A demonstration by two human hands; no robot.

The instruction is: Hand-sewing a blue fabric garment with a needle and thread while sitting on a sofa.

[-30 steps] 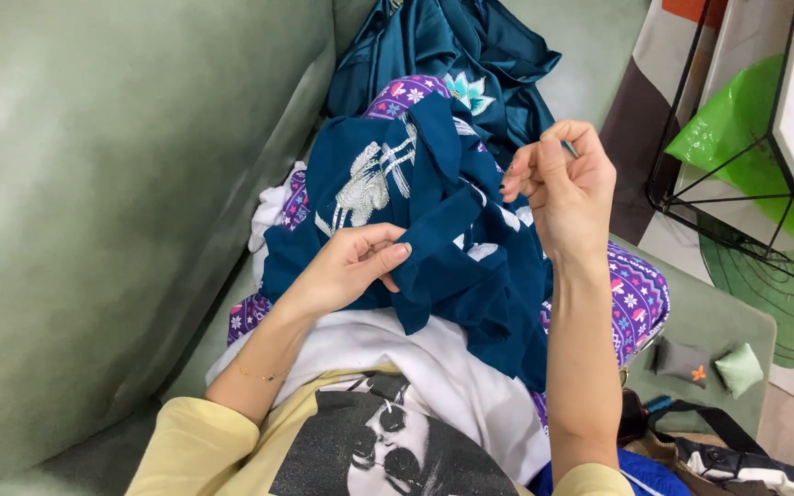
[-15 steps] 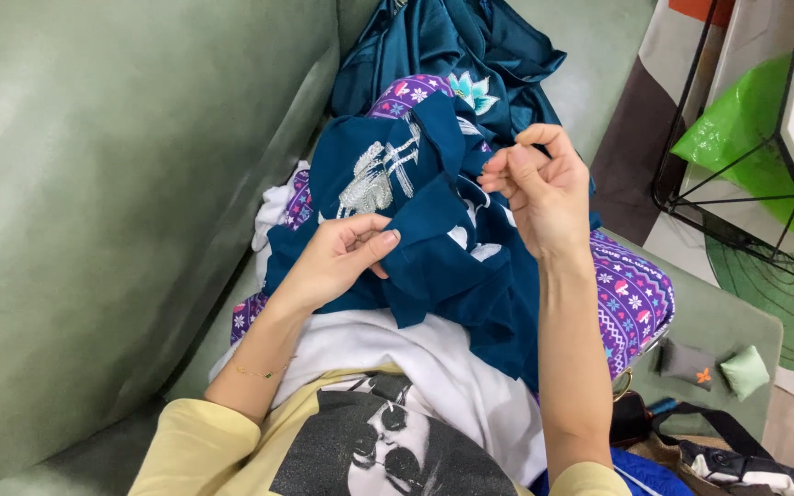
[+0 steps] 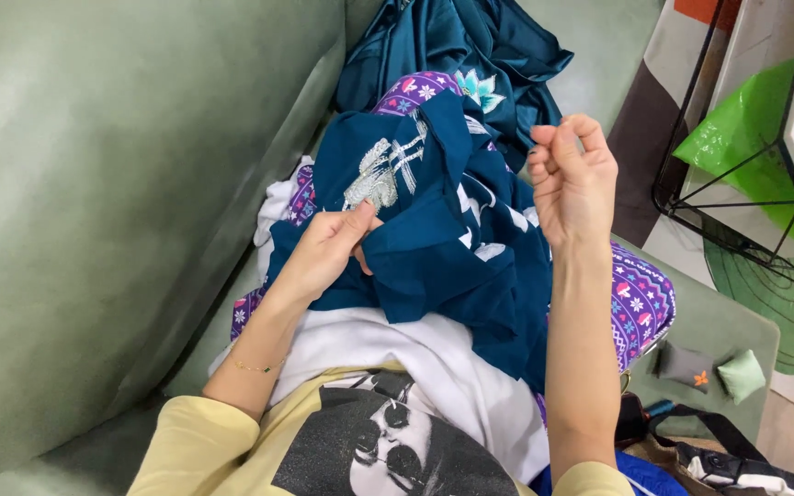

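A dark blue cloth [image 3: 452, 248] with a silver embroidered patch [image 3: 374, 174] lies bunched on my lap. My left hand [image 3: 328, 248] grips a fold of it just below the silver patch, thumb on top. My right hand [image 3: 572, 174] is raised above the cloth's right side. Its thumb and forefinger are pinched on a thin needle that barely shows. No thread can be made out.
I sit on a green sofa [image 3: 112, 184] with more teal cloth [image 3: 470, 46] piled ahead. Purple patterned fabric [image 3: 640, 303] covers my legs. A black wire-frame table [image 3: 737, 211] with a green bag [image 3: 746, 119] stands right. Small pouches [image 3: 705, 367] lie on the seat edge.
My right hand dipped to the cloth half a second ago, then rose up and away to the right. My left hand slid its grip nearer the silver patch.
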